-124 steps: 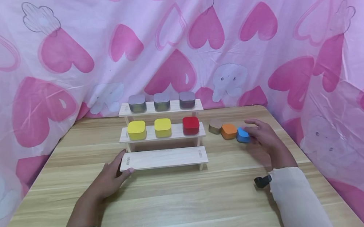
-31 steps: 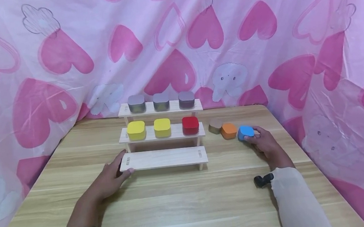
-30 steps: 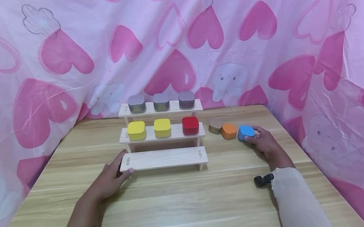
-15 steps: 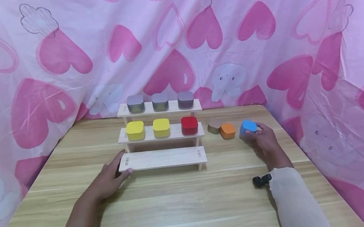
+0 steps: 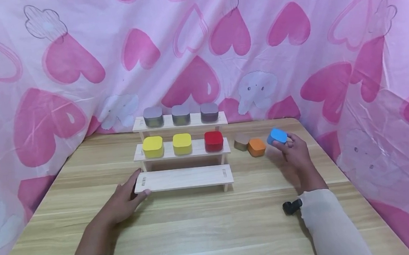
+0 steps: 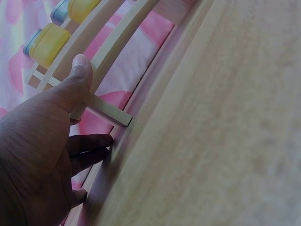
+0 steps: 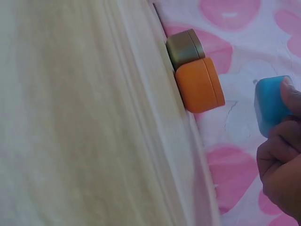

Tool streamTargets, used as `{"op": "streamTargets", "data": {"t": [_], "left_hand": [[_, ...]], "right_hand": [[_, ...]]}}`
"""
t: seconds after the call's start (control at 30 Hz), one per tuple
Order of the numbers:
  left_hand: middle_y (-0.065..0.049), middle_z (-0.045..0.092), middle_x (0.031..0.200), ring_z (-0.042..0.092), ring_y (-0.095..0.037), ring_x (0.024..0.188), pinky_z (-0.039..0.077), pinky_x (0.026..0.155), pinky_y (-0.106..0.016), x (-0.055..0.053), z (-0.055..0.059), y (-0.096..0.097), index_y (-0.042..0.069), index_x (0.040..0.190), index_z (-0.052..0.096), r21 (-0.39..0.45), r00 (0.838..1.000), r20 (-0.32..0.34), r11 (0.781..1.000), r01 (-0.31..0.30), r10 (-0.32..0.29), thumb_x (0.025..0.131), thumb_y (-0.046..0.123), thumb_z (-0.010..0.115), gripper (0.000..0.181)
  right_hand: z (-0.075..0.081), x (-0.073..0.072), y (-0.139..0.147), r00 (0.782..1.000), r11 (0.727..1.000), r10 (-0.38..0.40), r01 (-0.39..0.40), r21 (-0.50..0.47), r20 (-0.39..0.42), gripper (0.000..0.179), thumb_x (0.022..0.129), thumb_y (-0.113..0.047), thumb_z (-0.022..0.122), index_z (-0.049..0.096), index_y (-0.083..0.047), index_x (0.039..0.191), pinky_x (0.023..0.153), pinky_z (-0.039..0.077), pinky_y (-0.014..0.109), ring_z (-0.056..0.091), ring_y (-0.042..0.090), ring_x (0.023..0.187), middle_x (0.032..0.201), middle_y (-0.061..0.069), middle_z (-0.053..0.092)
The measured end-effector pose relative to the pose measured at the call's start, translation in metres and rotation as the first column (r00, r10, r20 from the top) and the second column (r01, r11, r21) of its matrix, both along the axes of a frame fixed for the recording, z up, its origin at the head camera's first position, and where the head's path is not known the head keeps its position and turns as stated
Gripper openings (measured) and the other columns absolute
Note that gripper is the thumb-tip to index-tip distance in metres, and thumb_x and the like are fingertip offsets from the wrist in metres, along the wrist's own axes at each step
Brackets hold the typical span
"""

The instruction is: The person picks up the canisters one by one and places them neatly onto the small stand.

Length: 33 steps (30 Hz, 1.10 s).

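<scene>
My right hand (image 5: 295, 151) pinches a small blue tin (image 5: 277, 136) between thumb and fingers, raised off the table at the right. In the right wrist view the blue tin (image 7: 272, 104) hangs apart from an orange tin (image 7: 200, 85) and a bronze-coloured tin (image 7: 185, 49), which stand side by side. At the left end of a three-tier wooden display rack (image 5: 183, 178), my left hand (image 5: 122, 199) holds the lowest shelf, thumb at its front edge and a finger at its back corner. The left wrist view shows the thumb (image 6: 80, 70) against the shelf, other fingers extended near the table.
Two yellow tins (image 5: 153, 147) and a red tin (image 5: 214, 141) stand on the middle shelf. Several grey-looking tins (image 5: 180, 115) line the top shelf. A pink heart-patterned cloth (image 5: 187, 30) hangs behind and beside the wooden table (image 5: 207, 230).
My right hand has taken hold of the blue tin and lifted it up from beside the orange one. My left hand stays at the rack.
</scene>
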<state>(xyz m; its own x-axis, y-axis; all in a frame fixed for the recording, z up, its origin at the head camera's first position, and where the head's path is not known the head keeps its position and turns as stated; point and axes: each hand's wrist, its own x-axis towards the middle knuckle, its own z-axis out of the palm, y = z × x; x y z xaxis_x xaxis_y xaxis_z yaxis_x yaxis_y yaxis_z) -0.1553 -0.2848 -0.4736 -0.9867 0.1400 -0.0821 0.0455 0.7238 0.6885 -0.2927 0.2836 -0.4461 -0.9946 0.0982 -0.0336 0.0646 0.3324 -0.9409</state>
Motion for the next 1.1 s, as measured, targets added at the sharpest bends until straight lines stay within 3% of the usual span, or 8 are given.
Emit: {"op": "streamTargets", "data": {"t": [0.07,0.13,0.4,0.57,0.83,1.1], "left_hand": [[-0.025,0.028,0.179,0.020,-0.057,0.165,0.002,0.127,-0.084,0.000,0.000,0.000,0.023,0.178,0.009,-0.007,1.000,-0.002,1.000,-0.002,0.002,0.106,0.064,0.061,0.098],[-0.025,0.029,0.179,0.021,-0.057,0.165,0.004,0.127,-0.085,0.000,0.000,0.000,0.024,0.178,0.009,-0.011,1.000,-0.004,1.000,-0.003,0.003,0.106,0.065,0.060,0.097],[-0.024,0.029,0.179,0.021,-0.057,0.165,0.005,0.126,-0.086,0.001,0.001,0.000,0.024,0.178,0.009,-0.015,1.000,0.006,1.000,-0.012,0.012,0.105,0.066,0.060,0.098],[-0.026,0.029,0.178,0.021,-0.058,0.165,0.003,0.127,-0.084,0.002,0.000,-0.001,0.022,0.178,0.009,-0.018,1.000,0.000,1.000,-0.010,0.010,0.106,0.065,0.059,0.097],[-0.023,0.025,0.180,0.020,-0.057,0.165,0.008,0.125,-0.087,0.001,0.001,0.000,0.025,0.178,0.007,-0.021,0.999,0.033,1.000,-0.020,0.021,0.104,0.069,0.059,0.101],[-0.022,0.025,0.181,0.020,-0.057,0.165,0.009,0.124,-0.088,0.001,0.001,0.000,0.026,0.178,0.006,-0.012,1.000,0.020,1.000,-0.017,0.017,0.105,0.068,0.059,0.100]], "right_hand": [[0.004,0.002,-0.004,0.999,1.000,-0.003,0.003,-0.014,-0.034,0.080,0.101,-0.049,0.078,0.043,-0.015,0.166,0.060,0.043,0.026,0.045,0.011,0.064,0.068,-0.010,0.046],[0.008,0.004,-0.009,0.998,1.000,0.003,-0.004,-0.026,-0.067,0.082,0.101,-0.045,0.080,0.043,-0.013,0.166,0.055,0.039,0.025,0.041,0.009,0.058,0.063,-0.013,0.044],[0.024,0.013,-0.034,0.992,0.999,0.029,-0.031,-0.016,-0.122,0.081,0.097,-0.044,0.085,0.049,-0.013,0.163,0.054,0.041,0.024,0.043,0.011,0.057,0.064,-0.011,0.049],[0.038,0.026,-0.051,0.993,0.999,0.036,-0.038,-0.018,-0.111,0.082,0.095,-0.044,0.086,0.050,-0.017,0.163,0.055,0.042,0.025,0.044,0.013,0.059,0.067,-0.009,0.053],[0.054,0.044,-0.079,0.990,0.997,0.059,-0.065,-0.039,-0.130,0.078,0.094,-0.039,0.088,0.053,-0.013,0.160,0.056,0.045,0.024,0.046,0.012,0.060,0.069,-0.006,0.057],[0.058,0.060,-0.106,0.981,0.987,0.157,-0.160,-0.017,-0.115,0.074,0.095,-0.035,0.088,0.055,-0.013,0.158,0.061,0.050,0.023,0.052,0.012,0.068,0.078,-0.001,0.064]]}}
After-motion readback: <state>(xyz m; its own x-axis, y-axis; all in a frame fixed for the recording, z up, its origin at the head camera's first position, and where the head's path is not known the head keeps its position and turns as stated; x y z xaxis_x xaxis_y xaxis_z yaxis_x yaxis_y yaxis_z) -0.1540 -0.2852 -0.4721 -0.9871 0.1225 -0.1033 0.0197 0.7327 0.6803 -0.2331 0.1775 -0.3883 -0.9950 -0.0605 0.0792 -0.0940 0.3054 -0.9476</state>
